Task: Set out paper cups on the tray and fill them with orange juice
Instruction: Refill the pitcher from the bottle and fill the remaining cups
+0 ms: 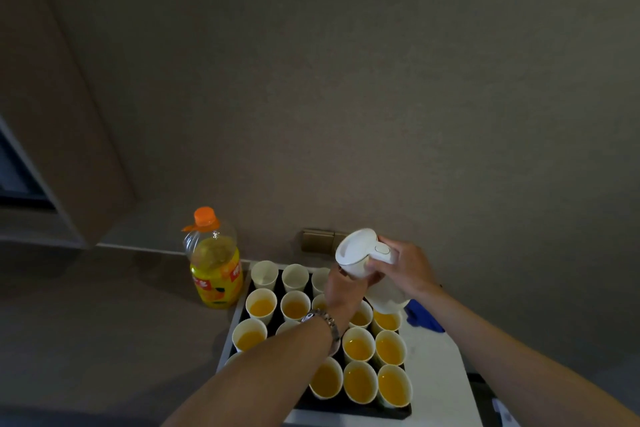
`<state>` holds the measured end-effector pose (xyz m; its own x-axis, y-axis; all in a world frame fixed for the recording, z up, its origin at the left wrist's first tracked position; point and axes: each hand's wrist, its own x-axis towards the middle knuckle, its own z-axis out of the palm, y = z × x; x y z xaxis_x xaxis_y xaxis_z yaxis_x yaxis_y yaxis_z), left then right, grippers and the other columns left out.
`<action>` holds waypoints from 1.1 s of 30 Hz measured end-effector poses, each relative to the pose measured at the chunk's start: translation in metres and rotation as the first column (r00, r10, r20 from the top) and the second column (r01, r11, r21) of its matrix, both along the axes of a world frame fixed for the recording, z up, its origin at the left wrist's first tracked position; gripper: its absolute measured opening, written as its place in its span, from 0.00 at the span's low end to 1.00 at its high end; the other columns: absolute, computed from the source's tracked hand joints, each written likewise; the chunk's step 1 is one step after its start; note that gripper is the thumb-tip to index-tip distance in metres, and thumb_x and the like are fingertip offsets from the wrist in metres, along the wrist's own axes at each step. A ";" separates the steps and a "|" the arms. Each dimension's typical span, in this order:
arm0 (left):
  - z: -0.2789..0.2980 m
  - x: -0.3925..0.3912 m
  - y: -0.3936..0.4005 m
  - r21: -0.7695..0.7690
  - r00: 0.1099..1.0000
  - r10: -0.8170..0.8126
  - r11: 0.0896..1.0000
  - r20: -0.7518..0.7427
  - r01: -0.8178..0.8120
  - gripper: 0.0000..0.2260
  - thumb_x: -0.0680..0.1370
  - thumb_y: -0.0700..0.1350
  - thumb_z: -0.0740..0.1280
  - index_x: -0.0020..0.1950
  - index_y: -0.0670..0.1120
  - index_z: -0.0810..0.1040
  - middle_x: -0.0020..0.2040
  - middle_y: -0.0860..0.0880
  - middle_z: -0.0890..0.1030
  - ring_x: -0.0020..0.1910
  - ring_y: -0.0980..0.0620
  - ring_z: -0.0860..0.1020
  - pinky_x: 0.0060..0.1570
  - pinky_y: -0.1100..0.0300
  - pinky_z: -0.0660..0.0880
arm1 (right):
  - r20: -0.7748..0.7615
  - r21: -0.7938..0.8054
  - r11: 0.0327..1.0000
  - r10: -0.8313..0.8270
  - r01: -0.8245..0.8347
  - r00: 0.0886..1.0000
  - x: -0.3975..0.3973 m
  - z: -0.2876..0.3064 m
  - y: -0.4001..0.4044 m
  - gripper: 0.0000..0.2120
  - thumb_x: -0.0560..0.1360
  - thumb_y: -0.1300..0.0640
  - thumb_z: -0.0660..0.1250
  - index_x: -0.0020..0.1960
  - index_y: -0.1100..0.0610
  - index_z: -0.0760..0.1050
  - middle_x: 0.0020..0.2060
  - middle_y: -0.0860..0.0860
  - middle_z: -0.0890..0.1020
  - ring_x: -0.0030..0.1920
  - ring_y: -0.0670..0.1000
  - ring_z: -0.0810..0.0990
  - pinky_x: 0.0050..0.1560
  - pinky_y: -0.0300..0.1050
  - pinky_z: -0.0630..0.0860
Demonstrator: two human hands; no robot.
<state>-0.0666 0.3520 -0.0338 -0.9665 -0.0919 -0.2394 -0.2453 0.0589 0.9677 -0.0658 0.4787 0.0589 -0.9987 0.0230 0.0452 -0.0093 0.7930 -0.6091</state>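
Observation:
A black tray (349, 408) holds rows of white paper cups. Several are filled with orange juice (360, 381); the back row's cups (264, 273) are empty. Over the tray's far right corner a white lidded jug (356, 251) is tilted, its lid facing me. My right hand (405, 270) grips the jug at its handle side, thumb near the lid button. My left hand (344, 288) reaches across the cups and holds the jug from below, near its mouth. My left forearm hides some middle cups. An orange juice bottle (215, 270) with an orange cap stands left of the tray.
The tray lies on a white table top (436, 374) next to a grey counter (104, 305). A blue cloth (424, 319) lies right of the tray. A brass wall socket (317, 241) sits on the wall behind the jug.

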 end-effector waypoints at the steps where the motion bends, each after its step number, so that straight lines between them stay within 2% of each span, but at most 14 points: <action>1: 0.000 0.000 -0.001 0.006 1.000 0.006 1.000 0.002 -0.006 0.39 0.60 0.65 0.83 0.68 0.59 0.75 0.60 0.56 0.83 0.60 0.53 0.81 0.60 0.50 0.81 | 0.005 0.012 1.000 0.005 -0.005 1.000 -0.001 0.000 -0.001 0.35 0.69 0.44 0.78 0.72 0.52 0.74 0.64 0.49 0.81 0.62 0.48 0.79 0.62 0.48 0.77; 4: -0.002 -0.001 -0.006 0.026 0.999 0.036 0.999 0.002 -0.036 0.38 0.63 0.58 0.84 0.70 0.54 0.75 0.61 0.54 0.82 0.60 0.52 0.80 0.60 0.52 0.81 | 0.008 0.030 0.999 0.025 -0.025 1.000 -0.002 0.000 -0.006 0.34 0.70 0.45 0.78 0.73 0.53 0.74 0.64 0.49 0.81 0.62 0.49 0.79 0.63 0.48 0.77; 9: -0.006 0.002 -0.008 0.039 0.996 0.041 0.998 0.075 -0.044 0.42 0.62 0.60 0.84 0.72 0.53 0.73 0.63 0.53 0.82 0.63 0.50 0.80 0.61 0.51 0.81 | 0.027 0.096 0.994 0.050 -0.053 0.998 -0.006 -0.001 -0.014 0.30 0.70 0.44 0.77 0.70 0.52 0.77 0.60 0.47 0.82 0.59 0.49 0.79 0.59 0.48 0.78; 12: -0.008 0.004 -0.011 0.043 0.991 0.048 0.998 0.126 -0.054 0.41 0.64 0.59 0.84 0.70 0.49 0.70 0.61 0.53 0.79 0.61 0.51 0.79 0.56 0.59 0.78 | 0.051 0.127 0.989 0.066 -0.072 0.997 -0.011 -0.006 -0.014 0.34 0.68 0.39 0.76 0.71 0.50 0.76 0.63 0.47 0.81 0.62 0.48 0.79 0.62 0.49 0.77; 15: -0.010 0.005 -0.013 0.052 0.984 0.057 0.996 0.169 -0.067 0.41 0.65 0.60 0.83 0.69 0.47 0.67 0.58 0.53 0.76 0.56 0.51 0.77 0.51 0.60 0.76 | 0.068 0.154 0.984 0.082 -0.092 0.994 -0.014 -0.007 -0.018 0.35 0.69 0.39 0.76 0.72 0.51 0.74 0.66 0.48 0.80 0.65 0.49 0.77 0.65 0.47 0.75; 17: -0.011 0.007 -0.011 0.081 0.984 0.063 0.994 0.169 -0.077 0.44 0.60 0.63 0.83 0.67 0.48 0.68 0.59 0.51 0.78 0.56 0.50 0.79 0.51 0.59 0.79 | 0.064 0.164 0.983 0.076 -0.085 0.995 -0.014 -0.006 -0.020 0.34 0.70 0.41 0.77 0.73 0.51 0.74 0.67 0.48 0.80 0.66 0.50 0.77 0.66 0.46 0.73; 19: -0.016 0.005 -0.011 0.125 0.981 0.076 0.987 0.181 -0.099 0.47 0.54 0.67 0.83 0.66 0.50 0.68 0.60 0.49 0.80 0.56 0.49 0.80 0.55 0.52 0.83 | 0.065 0.168 0.983 0.069 -0.079 0.995 -0.016 -0.008 -0.021 0.34 0.71 0.43 0.77 0.73 0.52 0.74 0.67 0.49 0.79 0.67 0.51 0.76 0.65 0.46 0.73; 22: -0.019 0.004 -0.012 0.172 0.978 0.065 0.980 0.196 -0.100 0.45 0.55 0.65 0.84 0.63 0.52 0.67 0.59 0.50 0.79 0.59 0.48 0.80 0.58 0.48 0.82 | 0.071 0.193 0.977 0.080 -0.093 0.994 -0.019 -0.011 -0.022 0.31 0.72 0.43 0.76 0.72 0.51 0.74 0.66 0.48 0.80 0.65 0.50 0.77 0.63 0.45 0.73; 25: -0.022 0.001 -0.009 0.230 0.977 0.045 0.968 0.209 -0.094 0.49 0.51 0.66 0.83 0.67 0.50 0.69 0.58 0.51 0.79 0.58 0.49 0.80 0.58 0.48 0.82 | 0.082 0.217 0.972 0.069 -0.085 0.994 -0.021 -0.012 -0.023 0.30 0.73 0.43 0.75 0.72 0.51 0.74 0.66 0.48 0.79 0.65 0.50 0.77 0.62 0.44 0.72; 27: -0.023 0.001 -0.008 0.238 0.978 0.034 0.968 0.206 -0.084 0.45 0.57 0.63 0.84 0.68 0.50 0.71 0.57 0.52 0.80 0.54 0.52 0.80 0.55 0.50 0.83 | 0.092 0.235 0.969 0.051 -0.072 0.994 -0.021 -0.012 -0.024 0.31 0.73 0.43 0.75 0.72 0.51 0.73 0.66 0.49 0.78 0.65 0.50 0.76 0.62 0.45 0.72; 31: -0.025 0.001 -0.005 0.310 0.971 0.006 0.947 0.241 -0.082 0.38 0.58 0.60 0.85 0.62 0.52 0.75 0.49 0.54 0.82 0.47 0.55 0.81 0.52 0.48 0.84 | 0.111 0.252 0.965 0.044 -0.071 0.993 -0.024 -0.015 -0.024 0.30 0.71 0.42 0.76 0.70 0.50 0.76 0.63 0.49 0.80 0.60 0.50 0.78 0.56 0.44 0.73; 33: -0.028 0.002 -0.004 0.334 0.970 0.004 0.939 0.241 -0.087 0.43 0.53 0.64 0.86 0.63 0.52 0.76 0.51 0.53 0.83 0.51 0.52 0.83 0.53 0.47 0.84 | 0.126 0.264 0.962 0.034 -0.067 0.991 -0.025 -0.017 -0.024 0.29 0.71 0.42 0.76 0.69 0.50 0.76 0.61 0.49 0.80 0.58 0.49 0.78 0.55 0.44 0.74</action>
<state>-0.0645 0.3480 -0.0614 -0.8760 -0.0078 -0.4823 -0.4612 -0.2792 0.8422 -0.0911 0.4549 0.0424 -0.9968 -0.0245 -0.0761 0.0058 0.9273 -0.3744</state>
